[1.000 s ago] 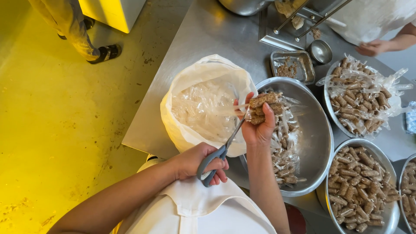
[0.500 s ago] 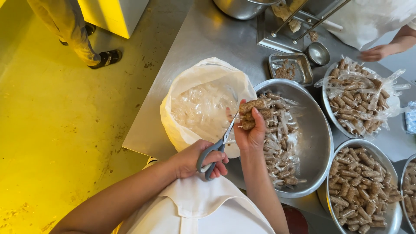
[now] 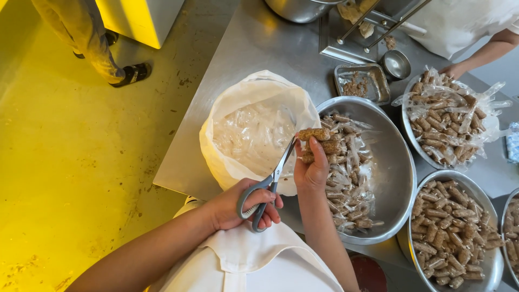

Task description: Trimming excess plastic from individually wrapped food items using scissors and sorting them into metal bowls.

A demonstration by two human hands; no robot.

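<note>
At far left, on the yellow floor (image 3: 70, 178), we note another person's trousered leg and dark shoe (image 3: 130, 73) beside a pale cabinet base (image 3: 143, 19).

Moving right, on the steel table (image 3: 259, 43): a white bag (image 3: 238, 103) stands open, with clear plastic scraps inside. Our left hand (image 3: 238, 204) sits at the near edge of this bag, fingers closed through the grey loops of a pair of scissors (image 3: 270, 184); the blades point up and to the right and meet the plastic at the end of the wrapped rolls.

Just right of the scissors, our right hand (image 3: 312, 167) is raised, fingers curled tight around a few brown wrapped rolls (image 3: 319, 141), held between the bag and the big steel bowl (image 3: 397, 162). That bowl holds more rolls in clear wrappers along its left side.

Farther right: a small steel tray (image 3: 361, 84) with crumbs and a small round cup (image 3: 396, 64) on the far side; a far bowl (image 3: 411, 135) piled with wrapped rolls; a near bowl (image 3: 486, 259) filled with unwrapped brown rolls. At far right, another person's hand (image 3: 457, 69) rests by the far bowl.
</note>
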